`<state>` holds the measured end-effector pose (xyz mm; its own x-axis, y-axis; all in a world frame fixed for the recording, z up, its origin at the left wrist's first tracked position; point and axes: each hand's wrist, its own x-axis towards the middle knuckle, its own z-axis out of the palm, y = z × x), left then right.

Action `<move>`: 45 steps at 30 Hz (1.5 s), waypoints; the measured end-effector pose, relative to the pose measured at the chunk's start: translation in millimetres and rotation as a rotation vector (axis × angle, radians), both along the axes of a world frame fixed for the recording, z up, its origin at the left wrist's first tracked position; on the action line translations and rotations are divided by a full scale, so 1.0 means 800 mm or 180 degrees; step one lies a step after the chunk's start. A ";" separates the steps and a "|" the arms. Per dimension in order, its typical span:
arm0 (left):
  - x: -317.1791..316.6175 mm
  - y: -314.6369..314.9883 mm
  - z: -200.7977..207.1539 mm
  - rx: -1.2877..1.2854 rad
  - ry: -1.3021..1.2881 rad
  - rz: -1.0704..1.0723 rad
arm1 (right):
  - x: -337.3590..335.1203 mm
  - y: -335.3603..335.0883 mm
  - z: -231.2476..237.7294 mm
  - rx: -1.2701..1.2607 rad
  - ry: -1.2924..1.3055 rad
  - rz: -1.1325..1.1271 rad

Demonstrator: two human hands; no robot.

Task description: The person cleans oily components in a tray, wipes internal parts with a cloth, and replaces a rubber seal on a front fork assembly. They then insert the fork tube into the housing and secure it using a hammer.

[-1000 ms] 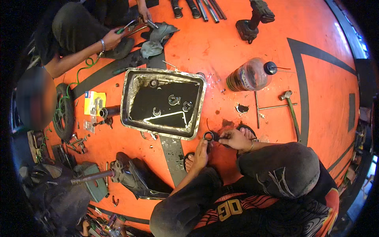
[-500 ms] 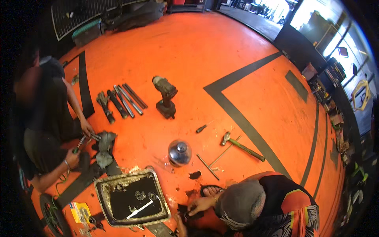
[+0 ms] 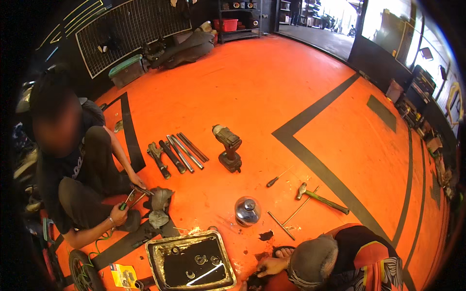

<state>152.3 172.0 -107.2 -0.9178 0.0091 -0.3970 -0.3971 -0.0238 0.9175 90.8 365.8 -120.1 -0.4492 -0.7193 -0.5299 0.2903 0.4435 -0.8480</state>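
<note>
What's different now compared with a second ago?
Mostly the view: it swung up from the floor to take in the workshop, so the metal tray slid from the middle to the lower edge. On the floor, tray, drill, hammer and row of tools lie as before. The seated co-worker's hand still holds pliers.

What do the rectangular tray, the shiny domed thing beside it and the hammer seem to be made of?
Rectangular tray: probably sheet metal, with a dull bright rim and a black, oily-looking inside. Shiny domed thing: polished metal or clear plastic; its glossy reflections leave that open. Hammer: the head looks like grey metal; the handle is too small to tell.
</note>
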 end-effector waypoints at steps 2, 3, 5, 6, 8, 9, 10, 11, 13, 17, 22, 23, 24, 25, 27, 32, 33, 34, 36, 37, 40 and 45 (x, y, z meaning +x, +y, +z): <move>0.000 -0.002 -0.002 0.0004 0.0005 0.0033 | -0.001 -0.001 -0.006 -0.0016 0.0009 0.0031; 0.002 -0.001 -0.003 0.0015 -0.0001 0.0036 | 0.000 0.000 -0.007 -0.0035 0.0009 0.0045; 0.003 -0.003 -0.004 0.0018 0.0000 0.0050 | 0.002 0.001 -0.010 -0.0070 0.0022 0.0075; 0.004 -0.004 -0.004 0.0023 0.0003 0.0052 | 0.004 0.003 -0.012 -0.0087 0.0029 0.0089; 0.005 -0.005 -0.004 0.0021 0.0001 0.0073 | 0.009 0.003 -0.016 -0.0126 0.0057 0.0110; 0.006 -0.004 -0.005 0.0033 0.0006 0.0070 | 0.009 0.004 -0.020 -0.0130 0.0106 0.0114; 0.006 -0.003 -0.005 0.0046 0.0008 0.0074 | 0.013 0.006 -0.023 -0.0128 0.0174 0.0121; 0.007 -0.003 -0.006 0.0062 0.0010 0.0075 | 0.016 0.006 -0.026 -0.0082 0.0306 0.0132; 0.010 -0.006 -0.006 0.0053 0.0008 0.0094 | 0.016 -0.003 -0.026 -0.0308 0.1756 0.0214; 0.013 -0.010 -0.006 0.0059 0.0002 0.0130 | 0.013 -0.010 -0.009 -0.0443 0.2140 0.0267; 0.019 -0.010 -0.009 0.0086 0.0009 0.0138 | 0.006 -0.007 0.010 -0.0426 0.1545 0.0353; 0.020 -0.012 -0.006 0.0078 0.0008 0.0161 | 0.005 -0.009 0.011 -0.0428 0.1490 0.0366; 0.023 -0.014 -0.007 0.0084 0.0019 0.0166 | 0.006 -0.012 0.013 -0.0433 0.1458 0.0387; 0.022 -0.012 -0.009 0.0103 0.0022 0.0166 | 0.005 -0.010 0.013 -0.0436 0.1426 0.0401; 0.026 -0.015 -0.008 0.0098 -0.0003 0.0206 | 0.005 -0.009 0.014 -0.0445 0.1342 0.0406; 0.033 -0.017 -0.010 0.0108 -0.0008 0.0257 | 0.001 -0.008 0.018 -0.0457 0.1228 0.0432; 0.033 -0.015 -0.011 0.0114 -0.0007 0.0267 | 0.000 -0.007 0.019 -0.0453 0.1209 0.0436; 0.034 -0.015 -0.011 0.0124 -0.0011 0.0267 | -0.002 -0.004 0.019 -0.0451 0.1180 0.0431; 0.036 -0.016 -0.011 0.0124 -0.0011 0.0288 | -0.004 -0.003 0.021 -0.0441 0.1151 0.0433; 0.037 -0.016 -0.010 0.0115 -0.0007 0.0298 | -0.006 -0.004 0.021 -0.0451 0.1131 0.0444; 0.039 -0.014 -0.014 0.0127 0.0001 0.0312 | -0.010 -0.002 0.022 -0.0436 0.1104 0.0467; 0.043 -0.017 -0.014 0.0139 0.0030 0.0346 | -0.014 -0.004 0.022 -0.0445 0.1097 0.0531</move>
